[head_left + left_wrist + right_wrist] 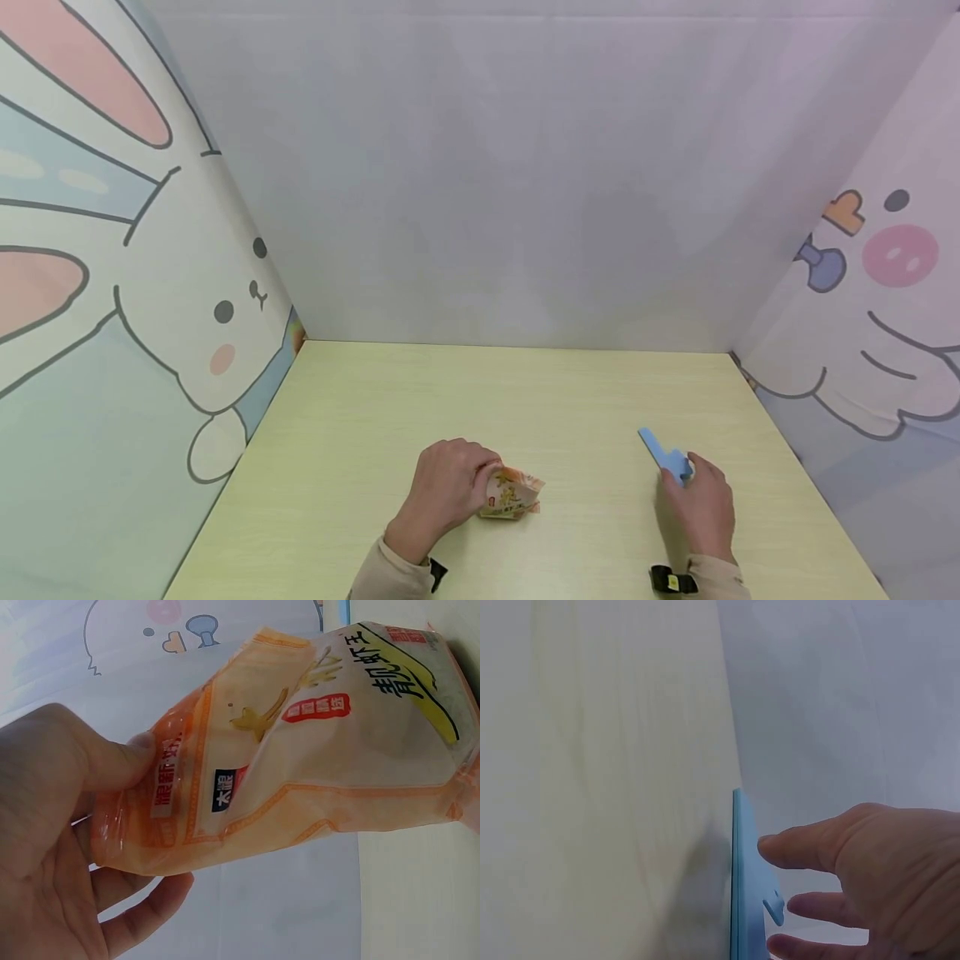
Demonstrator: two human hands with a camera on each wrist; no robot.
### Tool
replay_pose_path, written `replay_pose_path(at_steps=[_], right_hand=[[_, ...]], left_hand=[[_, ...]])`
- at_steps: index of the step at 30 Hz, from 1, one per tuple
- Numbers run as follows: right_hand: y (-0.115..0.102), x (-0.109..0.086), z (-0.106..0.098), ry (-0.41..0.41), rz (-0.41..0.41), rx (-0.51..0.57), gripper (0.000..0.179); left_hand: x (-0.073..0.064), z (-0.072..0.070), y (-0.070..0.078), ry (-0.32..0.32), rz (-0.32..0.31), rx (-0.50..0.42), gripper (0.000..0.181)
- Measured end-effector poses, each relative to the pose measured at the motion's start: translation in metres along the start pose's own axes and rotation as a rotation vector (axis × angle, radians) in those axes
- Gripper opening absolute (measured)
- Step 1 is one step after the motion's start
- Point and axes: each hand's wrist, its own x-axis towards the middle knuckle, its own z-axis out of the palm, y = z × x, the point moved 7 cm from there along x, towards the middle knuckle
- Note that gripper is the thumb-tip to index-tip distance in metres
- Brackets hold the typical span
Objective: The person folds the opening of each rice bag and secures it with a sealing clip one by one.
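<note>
Left hand (450, 487): narrow grip, pinching the bag's (513, 494) orange end above the surface (487, 400). Right hand (707, 507): parted grip beside the blue piece (678, 463), contact uncertain; best closed astride it, bag held steady.

A creased, orange-edged packet (512, 493), pinched at one end, is left of a light-blue clip (667, 458).

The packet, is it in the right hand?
No, the left hand grips the packet, while the right hand is beside the blue clip.
</note>
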Motion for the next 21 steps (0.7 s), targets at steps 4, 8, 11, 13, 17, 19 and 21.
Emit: replay_pose_path(at_steps=[4, 8, 11, 13, 17, 19, 21], right_hand=[[0.0021, -0.0001, -0.0008, 0.017, 0.005, -0.032, 0.065], [0.0035, 0.0005, -0.0004, -0.004, 0.02, -0.055, 0.067], [0.0055, 0.0012, 0.0004, -0.023, 0.028, -0.07, 0.069], [0.007, 0.0018, 0.0013, -0.03, 0.029, -0.079, 0.068], [0.008, 0.0025, 0.0026, -0.023, 0.029, -0.079, 0.063], [0.0082, 0.0028, 0.0022, -0.013, 0.027, -0.071, 0.061], [0.0087, 0.003, 0.0015, -0.005, 0.021, -0.063, 0.06]], left_hand=[[0.0002, 0.0002, 0.0004, -0.005, 0.003, 0.007, 0.01], [0.0003, 0.0005, 0.0004, -0.012, -0.003, 0.004, 0.01], [0.0004, 0.0009, 0.0002, -0.018, -0.009, 0.0, 0.011], [0.0001, 0.001, 0.0003, -0.022, -0.011, -0.002, 0.011], [0.0, 0.0006, 0.0007, -0.019, -0.009, -0.005, 0.011], [0.0001, 0.0004, 0.001, -0.016, -0.008, -0.005, 0.011], [0.0003, 0.0004, 0.0012, -0.013, -0.007, -0.004, 0.011]])
